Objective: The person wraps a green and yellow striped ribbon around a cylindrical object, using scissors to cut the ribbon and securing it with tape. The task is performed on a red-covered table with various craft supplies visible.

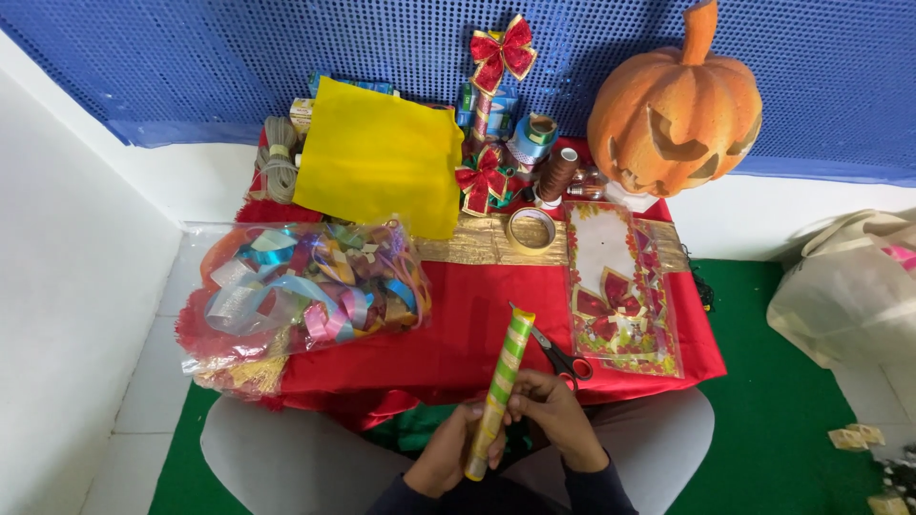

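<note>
- Down at the near edge of the table, both hands are closing around a rolled tube of green-and-gold striped paper (498,393), tilted with its top leaning away from the person.
- Left hand (444,460) is wrapping snugly round the tube's lower end, fingers curled shut on it.
- Right hand (551,408) is pinching the tube's middle, fingertips (523,389) pressing against the paper, thumb tucked behind.
- Just beside the right hand, red-handled scissors (561,360) are lying on the red tablecloth (477,324), blades pointing towards the tube's top.
- Further right, a clear flat packet with red and gold leaf prints (620,296) is lying lengthwise.
- Off to the left, a clear bag stuffed with coloured ribbons (305,291) is sitting on the cloth.
- Beyond, a roll of tape (531,229) is resting on a gold strip, with a yellow sheet (382,157) near it.
- Red bows (501,52), thread spools (556,174) and a coil of twine (279,157) are crowding the far edge.
- An orange carved pumpkin (676,105) is standing at the far right corner, against the blue wall.
</note>
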